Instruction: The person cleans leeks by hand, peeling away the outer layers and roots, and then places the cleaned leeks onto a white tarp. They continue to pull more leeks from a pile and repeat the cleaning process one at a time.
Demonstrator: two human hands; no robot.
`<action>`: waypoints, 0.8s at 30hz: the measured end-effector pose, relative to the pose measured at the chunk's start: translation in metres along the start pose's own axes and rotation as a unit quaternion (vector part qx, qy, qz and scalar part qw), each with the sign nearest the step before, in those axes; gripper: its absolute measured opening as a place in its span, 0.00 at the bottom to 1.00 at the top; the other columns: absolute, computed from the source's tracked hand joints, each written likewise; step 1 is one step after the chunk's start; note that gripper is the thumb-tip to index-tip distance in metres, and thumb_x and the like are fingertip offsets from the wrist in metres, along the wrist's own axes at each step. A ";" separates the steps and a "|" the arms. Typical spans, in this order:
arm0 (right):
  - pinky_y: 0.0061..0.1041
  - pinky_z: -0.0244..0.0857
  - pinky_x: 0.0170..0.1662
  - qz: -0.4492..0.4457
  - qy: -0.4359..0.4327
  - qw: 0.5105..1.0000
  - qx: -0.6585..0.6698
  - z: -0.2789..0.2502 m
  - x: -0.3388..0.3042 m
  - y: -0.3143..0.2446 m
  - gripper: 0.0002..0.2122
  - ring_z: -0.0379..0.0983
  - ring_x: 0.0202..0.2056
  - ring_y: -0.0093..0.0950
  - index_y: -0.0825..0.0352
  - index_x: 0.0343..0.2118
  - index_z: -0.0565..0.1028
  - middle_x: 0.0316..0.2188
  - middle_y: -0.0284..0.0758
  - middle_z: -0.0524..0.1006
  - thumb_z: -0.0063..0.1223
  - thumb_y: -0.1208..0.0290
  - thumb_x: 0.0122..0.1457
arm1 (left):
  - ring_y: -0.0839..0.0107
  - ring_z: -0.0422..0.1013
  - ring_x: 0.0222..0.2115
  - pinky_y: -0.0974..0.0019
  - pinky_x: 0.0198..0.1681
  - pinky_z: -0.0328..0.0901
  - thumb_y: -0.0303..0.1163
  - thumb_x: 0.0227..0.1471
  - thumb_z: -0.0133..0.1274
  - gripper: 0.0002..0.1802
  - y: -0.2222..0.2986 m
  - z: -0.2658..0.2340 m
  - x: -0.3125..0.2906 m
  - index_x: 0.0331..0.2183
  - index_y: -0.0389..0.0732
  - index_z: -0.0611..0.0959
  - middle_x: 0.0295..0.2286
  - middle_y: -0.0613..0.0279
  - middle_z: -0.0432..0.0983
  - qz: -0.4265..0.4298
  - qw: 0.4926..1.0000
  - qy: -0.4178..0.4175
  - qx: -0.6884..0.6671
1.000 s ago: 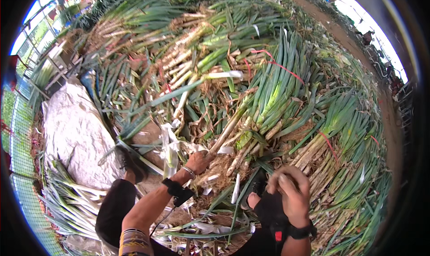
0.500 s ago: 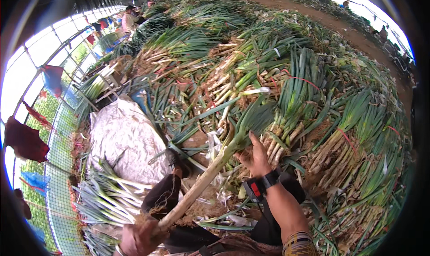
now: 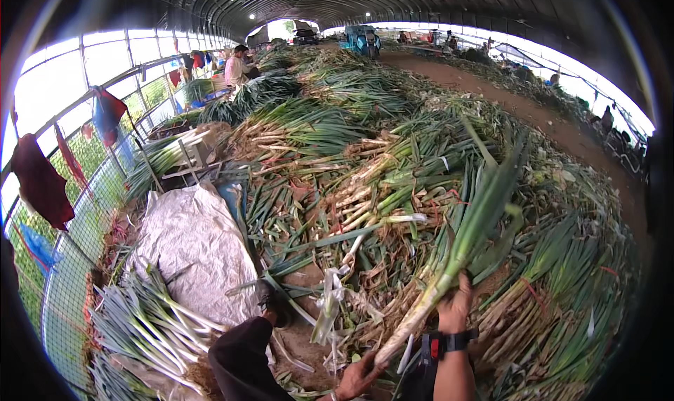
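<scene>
A long green onion (image 3: pixel 439 285) lies slantwise across my front, its leafy green top up to the right and its pale shank down to the left. My left hand (image 3: pixel 357 377) is closed around the lower, root end, which it partly hides. Higher up, where white turns to green, my right hand (image 3: pixel 456 306) holds the stalk from below, the thumb beside it and the other fingers partly hidden. A band with a dark device (image 3: pixel 449 341) sits on my right wrist. Trimmed green onions (image 3: pixel 165 324) lie in a pile at the lower left, roots toward my leg.
A whitish sheet (image 3: pixel 193 246) lies left of my foot. Untrimmed green onion bundles (image 3: pixel 562 260), some tied with red string, cover the right and the far ground. Loose leaves and plastic scraps (image 3: pixel 328 306) litter the middle. Another person (image 3: pixel 237 65) sits far left, beside a mesh fence (image 3: pixel 77 288).
The green onion and both hands have moved right, and its leafy top now points more upward. My view has tilted up, showing the tunnel roof and a blue vehicle.
</scene>
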State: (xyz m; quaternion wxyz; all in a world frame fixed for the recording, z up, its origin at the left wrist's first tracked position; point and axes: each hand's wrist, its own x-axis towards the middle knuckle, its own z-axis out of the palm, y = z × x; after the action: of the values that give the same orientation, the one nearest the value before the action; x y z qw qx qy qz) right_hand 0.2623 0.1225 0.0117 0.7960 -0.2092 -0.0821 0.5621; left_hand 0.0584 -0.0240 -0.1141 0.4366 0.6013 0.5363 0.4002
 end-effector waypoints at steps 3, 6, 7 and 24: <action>0.28 0.66 0.39 -0.080 0.104 0.987 -0.091 -0.002 0.002 -0.005 0.16 0.68 0.36 0.26 0.65 0.44 0.65 0.36 0.33 0.69 0.43 0.66 0.53 | 0.73 0.66 0.26 0.69 0.29 0.64 0.39 0.49 0.51 0.25 0.023 0.010 0.015 0.45 0.31 0.69 0.28 0.57 0.72 0.004 0.994 -0.052 -0.095; 0.28 0.63 0.40 -0.072 0.043 0.980 -0.182 -0.017 -0.004 0.004 0.18 0.66 0.38 0.26 0.67 0.46 0.63 0.39 0.34 0.67 0.43 0.66 0.52 | 0.75 0.67 0.29 0.69 0.34 0.63 0.46 0.50 0.49 0.25 0.095 -0.009 0.041 0.40 0.34 0.72 0.28 0.60 0.72 -0.058 0.989 -0.087 -0.103; 0.27 0.63 0.41 -0.069 0.016 0.940 -0.334 0.001 -0.021 0.018 0.20 0.66 0.37 0.25 0.69 0.47 0.62 0.38 0.35 0.67 0.41 0.67 0.51 | 0.76 0.66 0.30 0.70 0.34 0.62 0.44 0.50 0.49 0.24 0.063 -0.004 0.052 0.41 0.34 0.71 0.28 0.61 0.72 -0.052 0.982 -0.077 -0.162; 0.33 0.59 0.48 0.009 -0.265 0.948 -0.179 0.034 -0.006 -0.006 0.24 0.62 0.46 0.28 0.60 0.54 0.56 0.45 0.33 0.64 0.39 0.55 0.58 | 0.70 0.68 0.29 0.67 0.34 0.62 0.50 0.51 0.46 0.27 0.075 -0.087 0.038 0.43 0.35 0.72 0.30 0.56 0.74 -0.014 0.984 -0.175 -0.024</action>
State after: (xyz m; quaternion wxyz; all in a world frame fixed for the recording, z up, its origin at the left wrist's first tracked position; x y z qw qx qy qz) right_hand 0.2524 0.1235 0.0453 0.6902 -0.1924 -0.3874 0.5801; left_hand 0.0015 0.0194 -0.0163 0.5437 0.6437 0.4500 0.2958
